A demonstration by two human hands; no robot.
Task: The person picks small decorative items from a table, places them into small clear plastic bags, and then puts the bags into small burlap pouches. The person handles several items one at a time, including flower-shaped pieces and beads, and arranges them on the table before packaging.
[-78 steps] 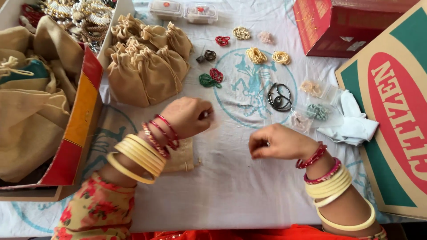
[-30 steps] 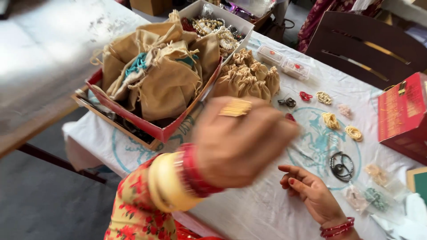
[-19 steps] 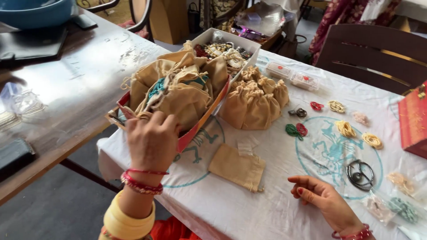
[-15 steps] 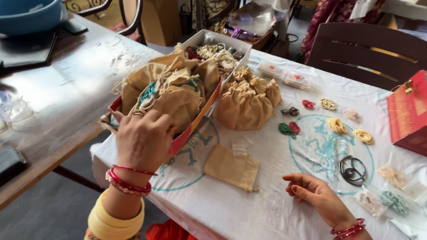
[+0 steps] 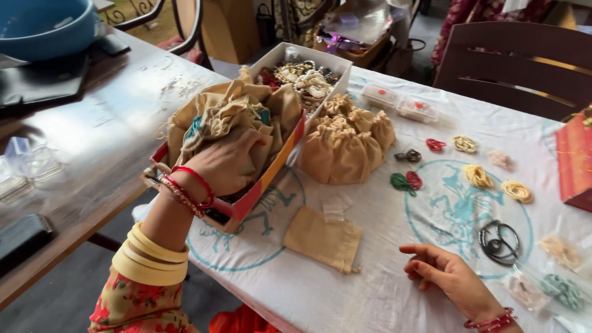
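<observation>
Head view, looking down over the desk (image 5: 345,290) with its white printed cloth. Left hand (image 5: 225,163) is down in the red box (image 5: 271,179), fingers curled and pressed onto the heap of tan pouches (image 5: 231,117) stuffed in there. It looks like a grab on the top pouch, though I can't tell how much of it is really clamped, since the fingertips are buried in the fabric. Red and yellow bangles are stacked up that wrist. The box is a long one, with its long axis running from the near-left corner by the desk edge up and away to the right. The pouches in it are jumbled, necks and drawstrings sticking up every which way.

Right hand (image 5: 447,277) is resting on the cloth well apart from the box, palm down-ish, fingers loosely spread and pointing left, holding nothing.

Between the two hands lies a flat pouch (image 5: 324,237) on the cloth. It's empty-looking, its long side runs left to right with a slight tilt, and a small clear packet (image 5: 334,211) is touching its far edge.

Just past the red box there's a pile of filled pouches (image 5: 348,145) tied shut, necks up. Behind it a white box (image 5: 302,77) of jewellery butts against the red box's far end. Small coiled bangle sets (image 5: 475,176) in red, green, yellow and black are scattered over the blue print to the right. Blue bowl (image 5: 46,28) sits on the wooden table at far left.
</observation>
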